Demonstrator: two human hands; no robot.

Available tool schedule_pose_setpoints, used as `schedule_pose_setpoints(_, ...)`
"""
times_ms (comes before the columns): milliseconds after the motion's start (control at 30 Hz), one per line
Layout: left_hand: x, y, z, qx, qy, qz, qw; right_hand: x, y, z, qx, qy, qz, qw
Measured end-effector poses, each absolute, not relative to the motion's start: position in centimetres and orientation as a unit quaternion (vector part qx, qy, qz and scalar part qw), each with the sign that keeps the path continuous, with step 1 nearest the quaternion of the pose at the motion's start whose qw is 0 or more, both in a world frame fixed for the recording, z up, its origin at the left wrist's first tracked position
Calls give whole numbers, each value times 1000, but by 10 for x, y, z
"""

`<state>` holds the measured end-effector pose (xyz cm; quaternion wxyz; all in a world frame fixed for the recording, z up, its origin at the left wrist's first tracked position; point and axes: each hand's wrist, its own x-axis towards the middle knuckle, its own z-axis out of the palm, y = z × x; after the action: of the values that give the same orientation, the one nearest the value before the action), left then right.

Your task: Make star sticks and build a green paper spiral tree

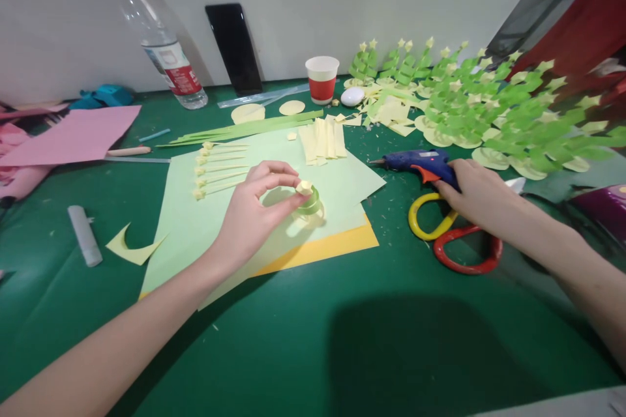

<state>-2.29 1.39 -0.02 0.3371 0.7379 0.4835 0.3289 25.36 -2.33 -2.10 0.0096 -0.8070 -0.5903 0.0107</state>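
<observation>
Between its thumb and fingers, my left hand (261, 199) pinches the pale yellow star at the top of a small paper tree (311, 204). A green strip curls below the star, over a pale round base on light green sheets (195, 221). My right hand (476, 192) is wrapped round the handle of a blue glue gun (418, 161), which lies on the table with its nozzle towards the left. Scissors (467, 251) with yellow and red handles lie beside and partly under my right wrist. Several thin sticks with yellow stars (222, 169) lie left of the tree.
Finished paper trees (508, 104) crowd the back right. A red and white cup (322, 81), a phone (235, 49) and a bottle (171, 65) stand along the wall. Pink paper (78, 137) and a glue stick (85, 236) lie on the left of the green table (274, 352).
</observation>
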Motion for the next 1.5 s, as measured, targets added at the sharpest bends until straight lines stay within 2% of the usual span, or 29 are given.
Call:
schedule_pose_setpoints(300,-22,13,2,730,486,324,355,242,-33,-2,-843,-528,-28,94)
schedule_pose_setpoints(467,-26,17,3,704,478,344,398,225,-45,2,-798,-583,51,144)
schedule_pose_setpoints(700,-31,23,0,690,484,373,387,190,-49,-7,-728,-671,30,139)
schedule_pose_setpoints(1133,-26,22,-4,706,500,358,351,185,-52,-21,-624,-753,-135,157)
schedule_pose_setpoints(1500,-26,22,-5,708,503,354,348,188,-53,-31,-637,-749,-122,138)
